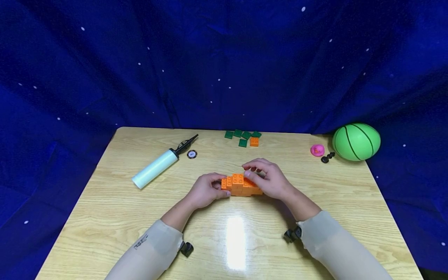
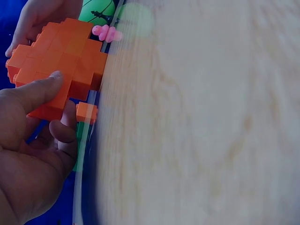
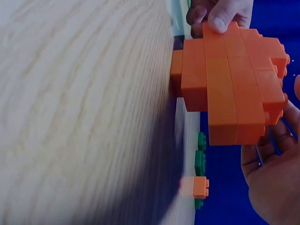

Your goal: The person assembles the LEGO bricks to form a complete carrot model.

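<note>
A stepped structure of orange toy bricks [image 1: 238, 187] is near the middle of the table; the wrist views show its flat side built of several rows. My left hand [image 1: 206, 191] grips its left end, with the thumb [image 2: 44, 91] flat against the near face and the fingers behind. At the other end, my right hand [image 1: 268, 179] is over the top, its fingers loosely bent. The right wrist view has the right hand [image 3: 276, 180] beside the studded top; whether its fingertips touch the bricks is hard to tell.
Several green bricks [image 1: 242, 143] and one loose orange brick [image 1: 254, 142] lie at the back edge. To the left are a pale blue hand pump [image 1: 155, 168] and a poker chip [image 1: 191, 154]. At back right are a pink rubber duck [image 1: 317, 150], a small black object [image 1: 325, 159] and a green ball [image 1: 356, 142].
</note>
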The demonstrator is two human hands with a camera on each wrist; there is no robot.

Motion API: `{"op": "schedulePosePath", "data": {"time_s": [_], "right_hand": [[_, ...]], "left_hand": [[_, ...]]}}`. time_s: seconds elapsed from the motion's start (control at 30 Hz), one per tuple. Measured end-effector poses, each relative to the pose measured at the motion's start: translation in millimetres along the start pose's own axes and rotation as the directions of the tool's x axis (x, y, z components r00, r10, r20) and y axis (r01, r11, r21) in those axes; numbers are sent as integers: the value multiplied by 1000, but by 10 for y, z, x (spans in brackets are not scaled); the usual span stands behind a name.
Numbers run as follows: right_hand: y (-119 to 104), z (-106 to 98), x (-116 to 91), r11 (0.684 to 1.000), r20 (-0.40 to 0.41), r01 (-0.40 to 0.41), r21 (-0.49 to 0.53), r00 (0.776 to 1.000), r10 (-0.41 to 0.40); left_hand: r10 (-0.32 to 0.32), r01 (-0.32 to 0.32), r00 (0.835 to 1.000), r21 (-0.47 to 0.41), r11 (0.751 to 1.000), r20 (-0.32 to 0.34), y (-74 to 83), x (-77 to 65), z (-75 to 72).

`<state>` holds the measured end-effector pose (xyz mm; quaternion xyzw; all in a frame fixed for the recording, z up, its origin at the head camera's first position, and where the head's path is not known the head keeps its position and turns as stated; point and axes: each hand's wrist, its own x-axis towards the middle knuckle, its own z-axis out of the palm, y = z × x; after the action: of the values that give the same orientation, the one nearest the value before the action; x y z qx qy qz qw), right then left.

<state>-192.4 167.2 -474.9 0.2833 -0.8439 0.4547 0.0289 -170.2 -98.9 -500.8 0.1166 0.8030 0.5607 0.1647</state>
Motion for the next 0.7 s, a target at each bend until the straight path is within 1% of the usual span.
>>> {"op": "schedulePosePath", "data": {"time_s": [0.17,0.4,0.7], "right_hand": [[34,-26,39,1000,2,-16,-8,1000,16],[85,-66,113,998,7,-30,-47,1000,30],[183,-90,243,996,-13,-53,-78,999,52]], "left_hand": [[2,-2,1000,-1,1000,-7,5,-1,0],[5,-5,1000,2,1000,-7,4,0,6],[4,-4,1000,6,1000,-1,-4,8,10]]}}
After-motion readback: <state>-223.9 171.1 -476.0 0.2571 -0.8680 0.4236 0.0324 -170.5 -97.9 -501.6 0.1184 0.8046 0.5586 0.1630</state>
